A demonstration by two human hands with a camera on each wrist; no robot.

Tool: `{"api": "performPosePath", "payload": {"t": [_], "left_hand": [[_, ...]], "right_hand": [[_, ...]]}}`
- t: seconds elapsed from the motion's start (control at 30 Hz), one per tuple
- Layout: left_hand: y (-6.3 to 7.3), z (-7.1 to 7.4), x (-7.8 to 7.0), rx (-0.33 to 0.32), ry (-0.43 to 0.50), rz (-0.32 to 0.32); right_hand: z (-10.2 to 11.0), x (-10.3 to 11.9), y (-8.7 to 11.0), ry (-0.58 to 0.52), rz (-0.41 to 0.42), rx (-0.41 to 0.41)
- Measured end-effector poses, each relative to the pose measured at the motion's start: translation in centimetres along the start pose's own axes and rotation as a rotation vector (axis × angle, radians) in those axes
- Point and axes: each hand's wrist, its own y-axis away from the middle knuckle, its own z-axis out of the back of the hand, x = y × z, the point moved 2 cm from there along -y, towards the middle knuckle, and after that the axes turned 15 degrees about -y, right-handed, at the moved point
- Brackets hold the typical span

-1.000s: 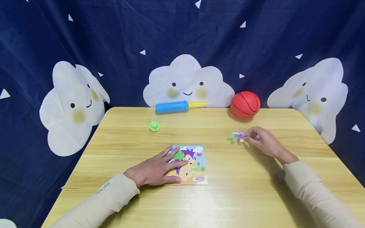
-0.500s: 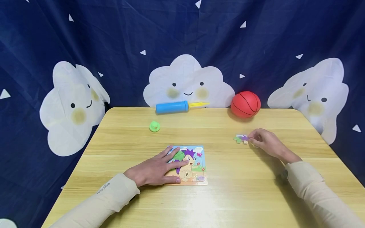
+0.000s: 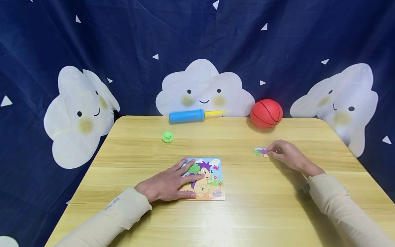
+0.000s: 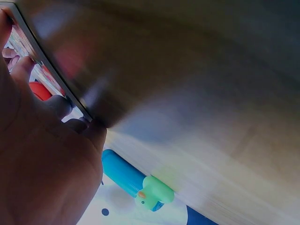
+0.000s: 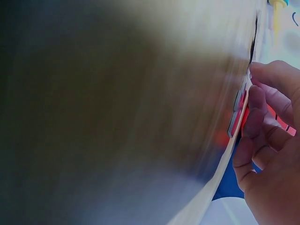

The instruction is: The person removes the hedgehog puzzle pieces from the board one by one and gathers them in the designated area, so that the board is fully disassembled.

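Note:
In the head view, my left hand [image 3: 172, 183] rests on a hedgehog jigsaw puzzle [image 3: 215, 180] with fingers spread, covering its left part. The puzzle's dark edge [image 4: 47, 61] shows beside that hand in the left wrist view. Farther right, my right hand [image 3: 288, 156] pinches the right end of a green and purple puzzle piece [image 3: 261, 152] between thumb and finger, at or just above the tabletop. Under the curled fingers in the right wrist view are flat, grey-edged shapes with pink faces [image 5: 237, 115]; whether they are loose pieces I cannot tell.
A green toy duck [image 3: 168, 137] sits beyond the puzzle. Along the back edge of the wooden table [image 3: 139, 144] lie a blue and yellow hand pump [image 3: 187, 116] and a red toy basketball [image 3: 266, 113]. A dark blue cloud-print cloth [image 3: 132, 44] hangs behind.
My right hand has shifted slightly right and nearer, bringing the puzzle piece along; in the last half second it has barely moved. My left hand stays on the puzzle.

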Motion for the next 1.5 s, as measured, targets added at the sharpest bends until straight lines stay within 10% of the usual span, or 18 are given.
{"api": "performPosePath", "payload": {"t": [0.67, 1.5], "left_hand": [[-0.1, -0.1, -0.1, -0.001, -0.009, 0.000], [2.6, -0.2, 1.1, 0.012, 0.014, 0.046]], "right_hand": [[-0.7, 2.0, -0.5, -0.002, -0.004, -0.006], [-9.9, 12.3, -4.3, -0.073, 0.118, 0.150]]}}
